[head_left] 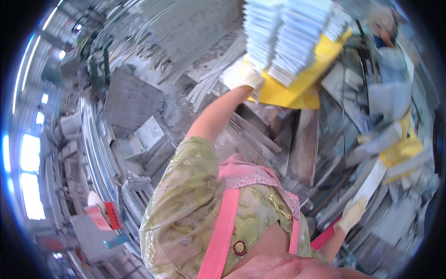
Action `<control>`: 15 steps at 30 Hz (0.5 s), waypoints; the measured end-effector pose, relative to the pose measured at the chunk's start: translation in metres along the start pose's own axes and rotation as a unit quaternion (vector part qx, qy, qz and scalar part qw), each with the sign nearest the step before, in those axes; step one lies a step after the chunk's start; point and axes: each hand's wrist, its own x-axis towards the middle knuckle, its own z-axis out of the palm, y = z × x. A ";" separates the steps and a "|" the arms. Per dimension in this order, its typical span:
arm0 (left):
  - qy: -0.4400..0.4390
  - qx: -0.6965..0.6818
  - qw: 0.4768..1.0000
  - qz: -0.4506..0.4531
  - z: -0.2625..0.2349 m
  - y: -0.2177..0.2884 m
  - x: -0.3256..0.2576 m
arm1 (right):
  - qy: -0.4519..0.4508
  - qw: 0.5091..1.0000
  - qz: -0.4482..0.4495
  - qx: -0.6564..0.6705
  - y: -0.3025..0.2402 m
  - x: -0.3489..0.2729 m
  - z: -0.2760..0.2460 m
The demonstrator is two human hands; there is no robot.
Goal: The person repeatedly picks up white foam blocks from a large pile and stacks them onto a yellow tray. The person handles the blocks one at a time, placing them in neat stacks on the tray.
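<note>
My right hand (353, 214), in a cream glove, is low on the right, closed on the near end of a long white strip (373, 181). The strip slants up and away toward a yellow holder (403, 151). My left hand (249, 76), gloved too, reaches far forward to the left corner of a yellow stand (292, 93). Blur hides its fingers, and whether it grips anything is unclear. On that stand rise tall stacks of thin white pieces (297, 44).
Wooden boards (304, 144) stand below the yellow stand. Loose pale strips (211, 79) and a grey panel (132, 97) lie to the left. A red box (111, 215) is at lower left. Another person (384, 25) is at the far right, near more white stacks (389, 100).
</note>
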 end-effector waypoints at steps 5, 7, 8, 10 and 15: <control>-0.006 -0.065 0.996 0.060 0.008 -0.019 0.012 | -0.102 0.923 0.245 0.278 -0.019 0.042 -0.058; -0.017 -0.035 0.994 0.098 0.010 -0.031 0.020 | -0.106 0.777 0.218 0.581 -0.070 0.047 -0.070; -0.023 -0.023 0.992 0.119 0.012 -0.037 0.025 | -0.109 0.736 0.171 0.646 -0.104 0.048 -0.075; -0.027 -0.002 0.986 0.165 0.014 -0.046 0.036 | -0.087 0.678 0.123 0.719 -0.195 0.056 -0.079; -0.009 0.017 0.967 0.253 0.015 -0.055 0.046 | -0.079 0.585 0.048 0.806 -0.433 0.065 -0.106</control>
